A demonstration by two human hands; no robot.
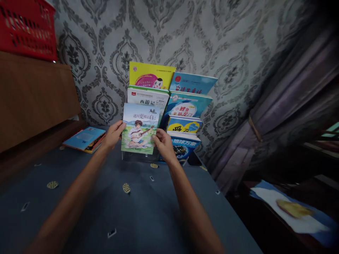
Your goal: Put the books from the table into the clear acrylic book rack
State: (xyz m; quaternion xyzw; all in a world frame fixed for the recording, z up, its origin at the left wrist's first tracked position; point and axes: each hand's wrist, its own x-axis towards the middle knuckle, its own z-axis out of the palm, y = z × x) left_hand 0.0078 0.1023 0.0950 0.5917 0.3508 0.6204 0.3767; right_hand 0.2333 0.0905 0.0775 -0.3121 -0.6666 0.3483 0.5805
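Note:
A book with a guitar player on its cover (137, 141) is upright in front of the left column of a clear display rack (137, 157). My left hand (116, 133) grips its left edge, and my right hand (163, 144) pinches its right edge. Behind it stand a white book (148, 97) and a yellow book (150, 72). The right column holds a light blue book (193, 83), a teal book (188, 106), a yellow and blue book (184, 126) and a dark blue book (182, 148).
Blue-covered books (86, 138) lie on the dark tablecloth (92, 211) at the left, near a brown cabinet (34, 98) with a red basket (29, 31) on top. A dark flat object (194, 159) lies beside the rack. A curtain (238, 158) hangs at the right.

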